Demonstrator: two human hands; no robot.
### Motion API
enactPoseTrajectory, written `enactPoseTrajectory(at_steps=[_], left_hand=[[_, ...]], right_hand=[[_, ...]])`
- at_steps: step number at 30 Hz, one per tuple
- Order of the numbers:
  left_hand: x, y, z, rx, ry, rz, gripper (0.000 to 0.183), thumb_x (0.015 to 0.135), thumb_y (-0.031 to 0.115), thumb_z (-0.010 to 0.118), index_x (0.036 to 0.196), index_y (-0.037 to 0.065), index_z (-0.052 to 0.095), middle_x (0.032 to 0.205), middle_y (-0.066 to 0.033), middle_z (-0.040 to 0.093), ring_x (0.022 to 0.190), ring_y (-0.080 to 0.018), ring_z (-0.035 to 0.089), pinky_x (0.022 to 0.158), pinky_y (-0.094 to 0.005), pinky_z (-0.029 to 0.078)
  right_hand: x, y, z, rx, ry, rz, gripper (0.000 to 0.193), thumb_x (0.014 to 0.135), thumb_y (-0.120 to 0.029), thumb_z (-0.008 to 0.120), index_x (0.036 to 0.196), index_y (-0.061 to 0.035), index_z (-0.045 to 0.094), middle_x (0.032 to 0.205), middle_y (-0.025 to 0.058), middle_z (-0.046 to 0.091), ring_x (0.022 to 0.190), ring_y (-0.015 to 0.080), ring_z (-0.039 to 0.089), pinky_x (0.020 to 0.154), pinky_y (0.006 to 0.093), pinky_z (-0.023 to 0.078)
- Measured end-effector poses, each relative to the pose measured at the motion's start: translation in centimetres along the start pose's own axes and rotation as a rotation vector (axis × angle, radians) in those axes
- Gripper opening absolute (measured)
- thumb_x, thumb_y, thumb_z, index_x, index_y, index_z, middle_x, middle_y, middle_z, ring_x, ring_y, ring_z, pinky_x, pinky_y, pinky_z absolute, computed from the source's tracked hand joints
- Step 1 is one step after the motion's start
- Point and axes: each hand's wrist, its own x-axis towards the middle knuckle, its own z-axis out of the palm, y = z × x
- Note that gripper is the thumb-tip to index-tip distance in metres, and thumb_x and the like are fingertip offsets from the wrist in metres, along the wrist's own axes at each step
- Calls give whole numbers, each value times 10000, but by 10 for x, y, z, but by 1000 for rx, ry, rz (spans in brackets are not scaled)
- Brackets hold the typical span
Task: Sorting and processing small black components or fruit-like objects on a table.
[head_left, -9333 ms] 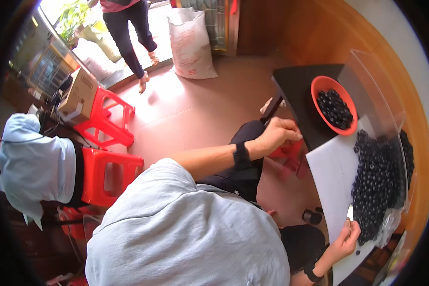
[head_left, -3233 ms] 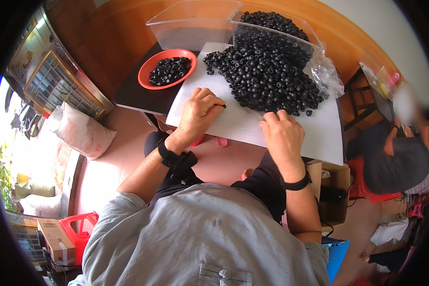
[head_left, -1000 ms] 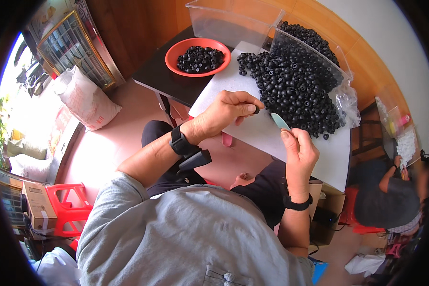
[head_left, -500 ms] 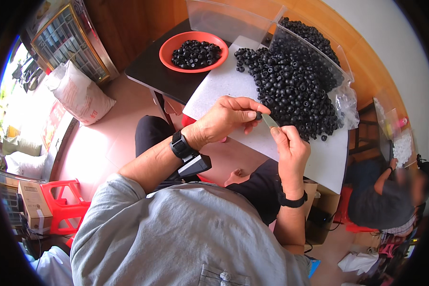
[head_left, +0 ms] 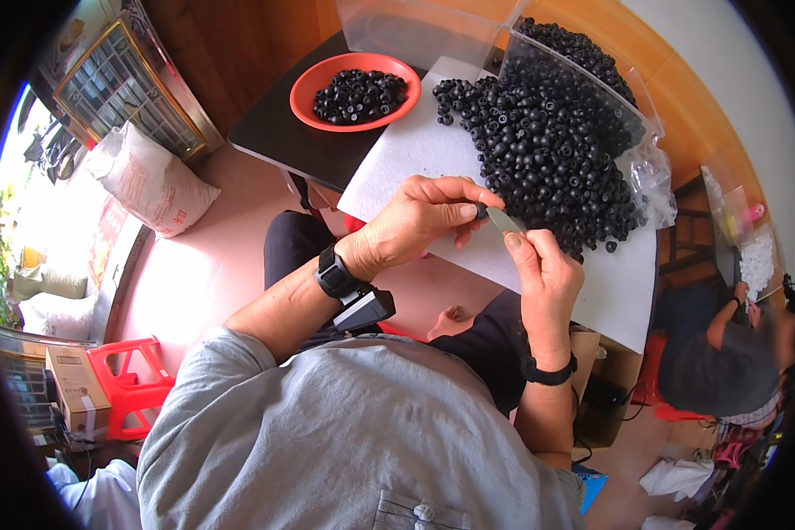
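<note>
Between the thumb and fingertips of my left hand (head_left: 420, 221) is a small round black part (head_left: 481, 211). My right hand (head_left: 548, 272) is closed on a thin, pale, flat blade (head_left: 503, 219), its handle hidden by the fingers. The blade's tip meets the black part or lies right beside it; I cannot tell which. Both hands are above the near edge of a white tabletop (head_left: 384, 172). Just beyond them spreads a big heap of similar black parts (head_left: 548, 155), some showing a hollow centre.
An orange-red bowl (head_left: 300, 110) of black parts stands on a dark table (head_left: 261, 132) at the far left. Clear plastic bins (head_left: 415, 40) back the heap, with a crumpled clear bag (head_left: 652, 185) beside it. Red stool (head_left: 137, 389) at left; another person (head_left: 724, 362) sits at right.
The view has shifted slightly. My hands keep the black part and the blade together, with the blade at a slightly different angle.
</note>
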Motion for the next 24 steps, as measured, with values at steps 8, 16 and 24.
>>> enactPoseTrajectory(at_steps=[8,16,24], left_hand=[[-1,-2,0,32,-12,30,213,1017,36,585,1179,-2,718,858,-25,644,764,-100,591,718,-251,507],[-4,0,4,108,1,50,185,1029,67,584,1143,-13,706,930,-21,633,800,-107,583,735,-266,500],[-2,-2,2,66,-4,70,199,1022,21,573,1153,0,721,917,-14,656,776,-92,582,708,-252,517]], right_hand=[[1,-1,0,-7,-9,-29,320,974,-263,711,771,-49,588,587,75,503,480,201,461,476,351,373],[0,0,2,-76,15,-122,324,969,-252,709,749,-57,572,616,72,552,516,232,547,487,364,406],[-4,6,-2,80,11,-109,271,965,-235,724,808,-38,624,622,62,557,517,187,531,492,333,406]])
